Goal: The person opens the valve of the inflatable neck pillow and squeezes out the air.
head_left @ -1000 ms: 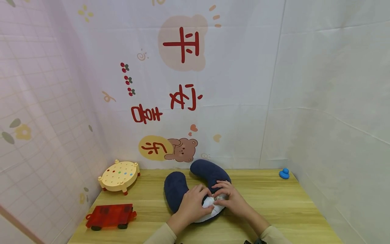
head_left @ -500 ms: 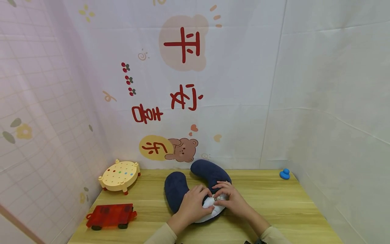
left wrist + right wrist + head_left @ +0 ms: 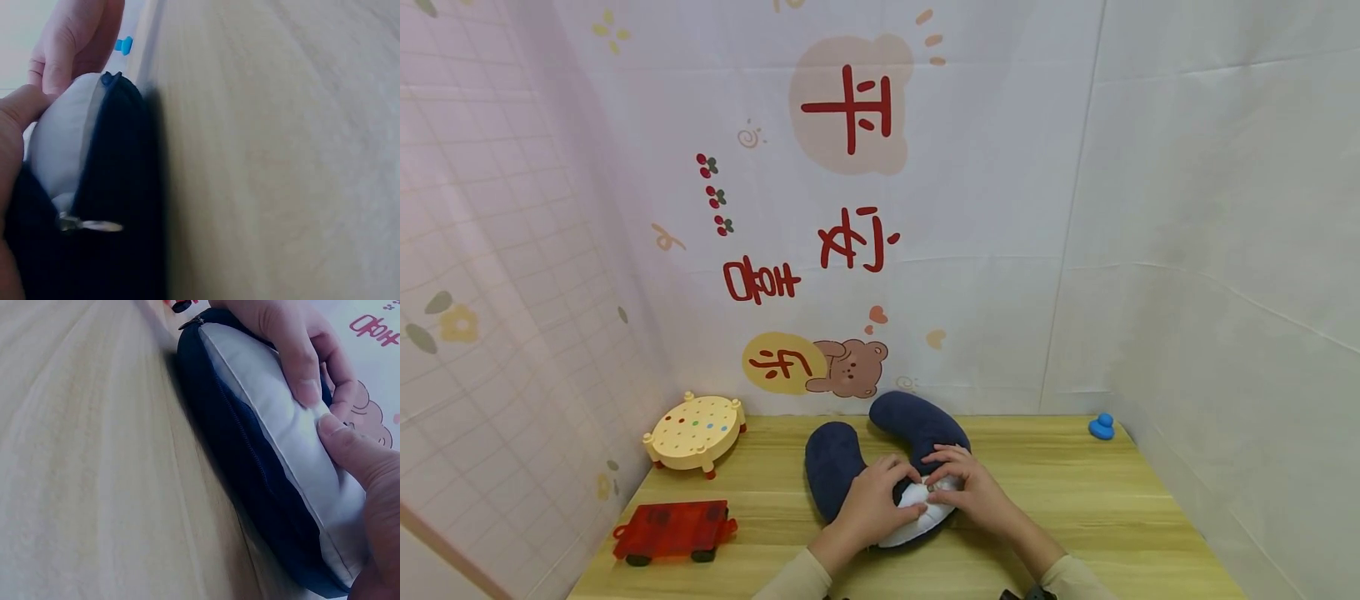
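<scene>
A navy U-shaped neck pillow [image 3: 833, 468] lies on the table with its curved end nearest me. Its zipped cover gapes there, baring a white inner pillow [image 3: 269, 394]. My left hand [image 3: 871, 502] pinches the white fabric near the inside of the curve, thumb on the near face and fingers behind. Close beside it, my right hand [image 3: 972, 490] pinches the same upper edge, the two sets of fingertips almost meeting. In the left wrist view a metal zipper pull [image 3: 100, 225] sits at one end of the opening. What lies between the fingertips is mostly hidden.
On the left stand a cream round toy stool-like board [image 3: 694, 432] with coloured dots and a translucent red toy cart [image 3: 673, 530]. A small blue knob-shaped piece [image 3: 1102, 427] is at the back right. Printed cloth walls [image 3: 985, 208] enclose the wooden table [image 3: 1075, 500].
</scene>
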The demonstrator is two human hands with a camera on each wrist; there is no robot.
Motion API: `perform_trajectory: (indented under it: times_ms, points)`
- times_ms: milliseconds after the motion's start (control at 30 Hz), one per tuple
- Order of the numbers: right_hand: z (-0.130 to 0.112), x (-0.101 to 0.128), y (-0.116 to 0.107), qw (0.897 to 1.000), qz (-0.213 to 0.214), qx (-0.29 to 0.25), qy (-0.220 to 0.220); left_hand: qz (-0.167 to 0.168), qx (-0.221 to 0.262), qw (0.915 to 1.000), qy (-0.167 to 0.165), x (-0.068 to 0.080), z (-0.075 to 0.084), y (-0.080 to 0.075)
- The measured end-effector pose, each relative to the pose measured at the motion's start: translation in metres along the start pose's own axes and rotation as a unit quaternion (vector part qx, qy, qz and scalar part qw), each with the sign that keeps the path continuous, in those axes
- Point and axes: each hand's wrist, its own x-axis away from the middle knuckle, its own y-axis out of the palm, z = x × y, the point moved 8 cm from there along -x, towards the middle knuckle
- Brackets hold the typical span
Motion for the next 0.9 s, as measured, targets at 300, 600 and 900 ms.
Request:
perform_trajectory:
  times_ms: [300,600,900]
  points:
    - [0.010,0.005,0.001,1.000,-0.010,-0.018,0.020,-0.128,-0.167,0.9733,0.092,0.009,0.003,-0.005]
    - [0.013,0.000,-0.002,1.000,-0.003,-0.025,0.013,-0.090,-0.121,0.9838,0.096,0.010,-0.009,0.000]
    - [0.013,0.002,0.002,1.000,-0.008,-0.020,0.012,-0.061,-0.117,0.9866,0.096,0.017,-0.011,0.004]
